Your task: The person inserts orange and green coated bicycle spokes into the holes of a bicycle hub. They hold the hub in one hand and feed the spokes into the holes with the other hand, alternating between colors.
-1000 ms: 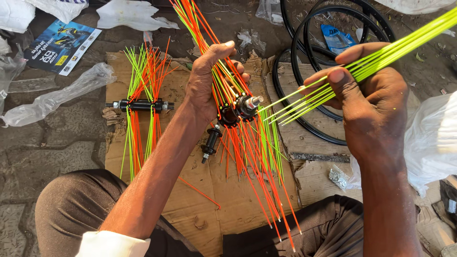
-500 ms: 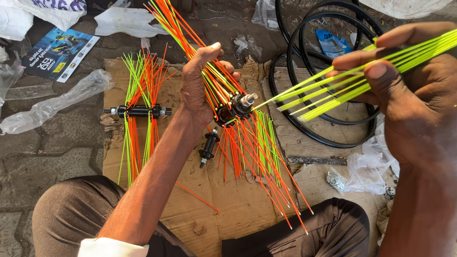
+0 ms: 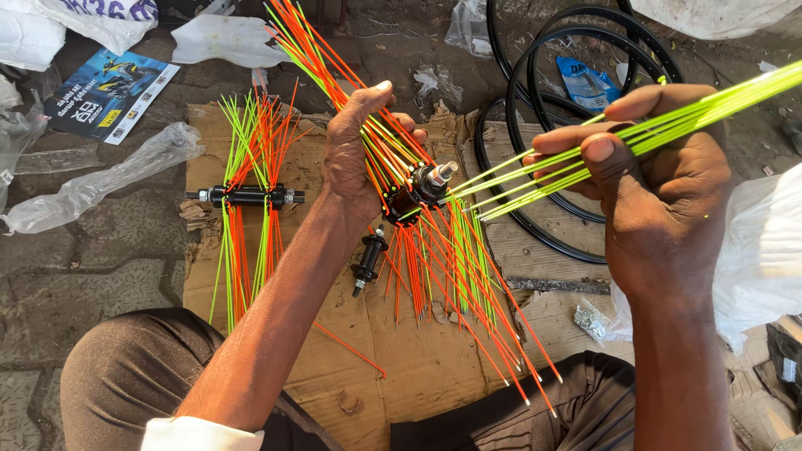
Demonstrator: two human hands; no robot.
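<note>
Gripping hub (image 3: 418, 190) w/ left hand (image 3: 355, 154), right hand (image 3: 660, 192) pinching green spokes (image 3: 535, 179)

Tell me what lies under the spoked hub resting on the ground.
Brown cardboard lies under the spoked hub, on grey paving. What the cardboard covers is hidden.

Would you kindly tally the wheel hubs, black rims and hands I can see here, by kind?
Black metal wheel hubs threaded with orange and green spokes: 2, one held in the left hand at, one lying on the brown cardboard sheet at
Black round bicycle rims on the ground: 3, overlapping
Hands: 2, the right hand pinching a bundle of green spokes
Total: 7
</note>
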